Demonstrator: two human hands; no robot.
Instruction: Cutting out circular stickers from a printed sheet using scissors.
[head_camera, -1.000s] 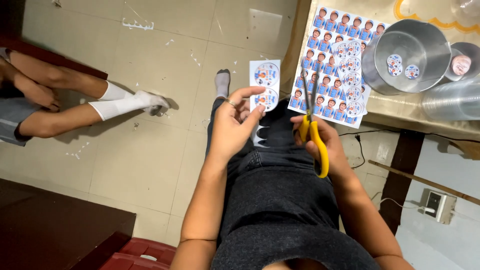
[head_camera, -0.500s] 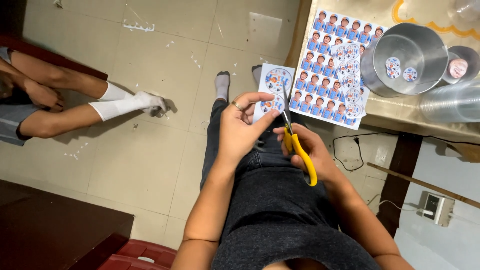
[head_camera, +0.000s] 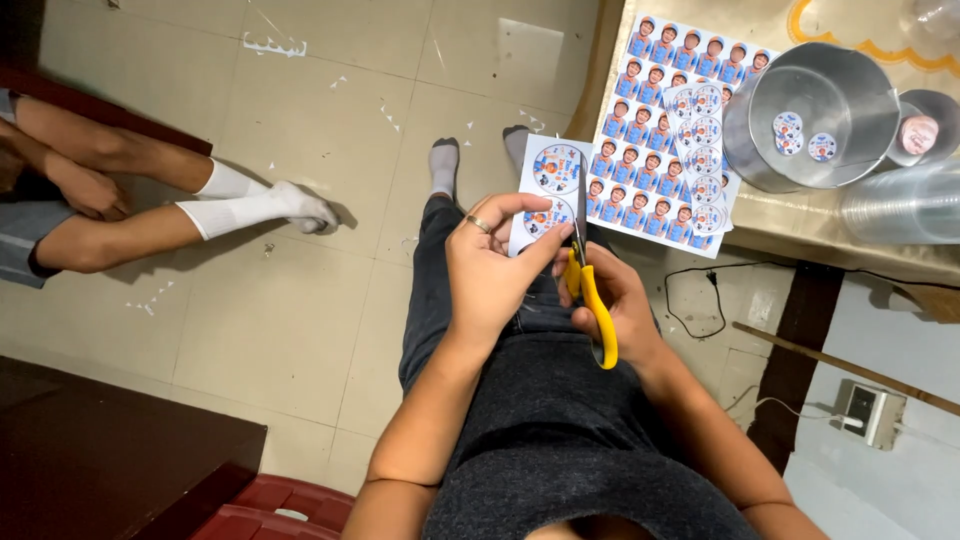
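My left hand (head_camera: 495, 262) pinches a small white sheet of round printed stickers (head_camera: 548, 180) by its lower edge, above my lap. My right hand (head_camera: 612, 305) grips yellow-handled scissors (head_camera: 585, 262), blades pointing up along the sheet's right side, cutting into it. A ring sits on a finger of my left hand.
A table at the right carries a large sheet of printed portrait stickers (head_camera: 650, 130), a metal bucket (head_camera: 810, 150) with cut round stickers inside, and stacked clear plastic cups (head_camera: 900, 205). Another person's legs in white socks (head_camera: 250, 205) lie on the tiled floor at left. Paper scraps litter the floor.
The sticker sheet has shifted left and lower in my left hand, and the scissors have moved up so the blades now sit against the sheet's right side.
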